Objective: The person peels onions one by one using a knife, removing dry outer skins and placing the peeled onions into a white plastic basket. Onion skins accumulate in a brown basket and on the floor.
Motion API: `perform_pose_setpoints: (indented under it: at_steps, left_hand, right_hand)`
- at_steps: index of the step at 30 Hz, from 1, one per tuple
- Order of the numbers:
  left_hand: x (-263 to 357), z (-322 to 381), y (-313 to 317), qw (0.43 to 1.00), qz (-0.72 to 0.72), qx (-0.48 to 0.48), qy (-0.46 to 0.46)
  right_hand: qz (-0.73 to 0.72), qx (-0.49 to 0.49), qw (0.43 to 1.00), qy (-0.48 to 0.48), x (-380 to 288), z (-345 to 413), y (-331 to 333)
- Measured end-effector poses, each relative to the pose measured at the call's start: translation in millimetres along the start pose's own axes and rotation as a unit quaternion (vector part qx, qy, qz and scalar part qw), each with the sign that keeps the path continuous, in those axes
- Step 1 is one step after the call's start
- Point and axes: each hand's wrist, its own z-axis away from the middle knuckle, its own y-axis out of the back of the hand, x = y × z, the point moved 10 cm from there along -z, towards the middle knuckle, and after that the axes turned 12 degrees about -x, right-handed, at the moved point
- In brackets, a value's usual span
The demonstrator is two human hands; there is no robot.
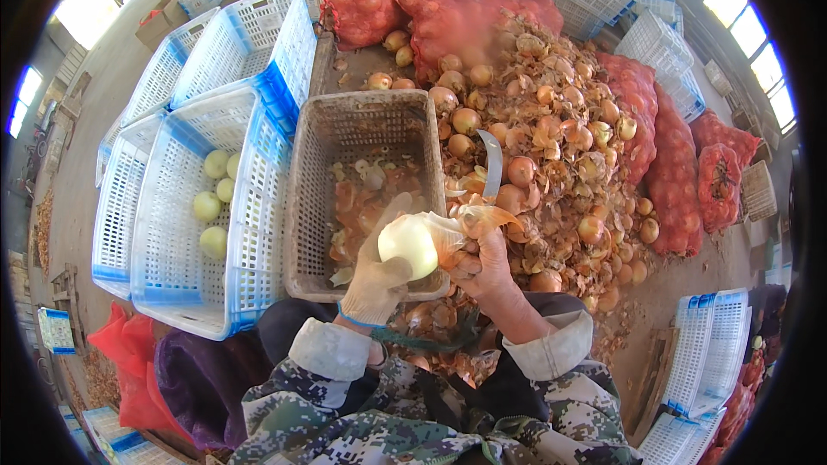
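Observation:
My left hand (376,281), in a cream knit glove, grips a large onion (408,247) whose pale flesh is mostly bare. Onion skin (446,232) stretches from its right side to my bare right hand (481,261), which pinches it. A curved knife blade (493,165) sticks up above the right hand; its handle is hidden, apparently within that hand. Both hands are over the front right rim of a dirty plastic crate (300,206) with skins and scraps inside. To the right spreads a heap of unpeeled onions (549,116) among loose dry skins.
At left, a white-and-blue crate (187,271) holds several peeled onions (213,242). More crates (226,39) stand behind it. Red mesh sacks of onions (446,26) lie behind the heap, with others (672,174) to its right. Stacked crates (707,349) are at lower right.

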Motion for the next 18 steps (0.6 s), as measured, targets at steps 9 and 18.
perform_pose_setpoints:
  at_steps: [9, 18]
  left_hand:
    - [4, -3, -1, 1.000, 0.008, 0.009, -0.016]
    - [-4, -5, 0, 1.000, 0.006, -0.006, 0.008]
  right_hand:
    - [-0.025, 0.016, 1.000, -0.005, 4, 6, -12]
    - [-0.029, -0.069, 0.997, -0.015, 3, 9, -21]
